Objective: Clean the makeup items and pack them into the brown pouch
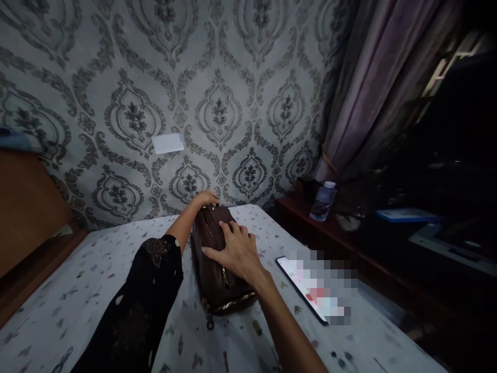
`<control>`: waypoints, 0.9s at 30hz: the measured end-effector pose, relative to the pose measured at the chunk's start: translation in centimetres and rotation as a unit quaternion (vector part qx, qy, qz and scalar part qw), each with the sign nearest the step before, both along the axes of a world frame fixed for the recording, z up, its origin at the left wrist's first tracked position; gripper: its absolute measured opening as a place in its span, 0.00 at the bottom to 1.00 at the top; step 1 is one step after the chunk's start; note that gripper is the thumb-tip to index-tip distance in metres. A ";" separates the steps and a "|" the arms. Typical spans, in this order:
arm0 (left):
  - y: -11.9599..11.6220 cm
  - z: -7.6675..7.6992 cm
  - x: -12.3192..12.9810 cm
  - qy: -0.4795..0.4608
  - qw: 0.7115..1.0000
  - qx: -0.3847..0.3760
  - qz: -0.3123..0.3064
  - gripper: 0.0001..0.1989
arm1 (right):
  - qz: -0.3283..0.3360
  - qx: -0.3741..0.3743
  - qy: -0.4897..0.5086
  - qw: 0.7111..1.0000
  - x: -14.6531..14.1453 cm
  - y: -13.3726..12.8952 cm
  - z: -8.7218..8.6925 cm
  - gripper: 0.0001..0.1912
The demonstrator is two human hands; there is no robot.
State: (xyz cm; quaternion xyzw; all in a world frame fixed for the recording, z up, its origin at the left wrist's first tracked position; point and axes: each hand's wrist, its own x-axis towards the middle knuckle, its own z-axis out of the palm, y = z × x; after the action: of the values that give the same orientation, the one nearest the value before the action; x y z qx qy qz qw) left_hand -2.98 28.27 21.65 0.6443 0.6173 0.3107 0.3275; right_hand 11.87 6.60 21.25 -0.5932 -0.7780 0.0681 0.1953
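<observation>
A dark brown leather-look bag (209, 254) with gold zips lies on the patterned white sheet. My left hand (206, 198) is at the bag's far end, fingers bent over its edge and partly hidden; it appears to grip the bag there. Over the bag's upper right side, my right hand (235, 251) is open, its fingers and thumb spread apart. Its fingertips rest on or just over the leather; which of these I cannot tell. A gold zip pull hangs below my right palm.
On the sheet (116, 274), a phone (301, 290) with a lit, partly blurred screen lies right of the bag. A clear bottle (324, 201) stands on a dark red ledge (287, 204) beyond. Patterned wallpaper closes off the back; a brown wooden board (31, 212) stands left.
</observation>
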 end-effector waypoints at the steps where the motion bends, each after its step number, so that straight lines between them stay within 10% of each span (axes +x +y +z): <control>1: 0.1 -0.1 0.3 0.019 1.000 -0.010 -0.005 0.17 | 0.001 -0.003 0.001 1.000 0.0 0.0 0.1 0.45; 11: 0.2 -0.5 0.9 0.141 0.988 0.051 0.041 0.17 | 0.007 -0.021 0.013 1.000 0.1 -0.2 0.4 0.48; 21: -0.3 -0.3 0.2 0.032 0.982 0.187 0.024 0.12 | 0.005 -0.010 0.013 1.000 0.0 -0.1 0.2 0.47; 27: -1.6 0.0 -1.7 -0.007 0.991 0.131 -0.001 0.13 | 0.009 -0.001 0.012 1.000 0.1 0.0 -0.1 0.46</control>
State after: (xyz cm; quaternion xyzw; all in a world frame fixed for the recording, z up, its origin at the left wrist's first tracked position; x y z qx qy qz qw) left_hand -4.64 26.64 21.61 0.6803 0.5684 0.3927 0.2447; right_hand 11.94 6.64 21.19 -0.5855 -0.7808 0.0781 0.2037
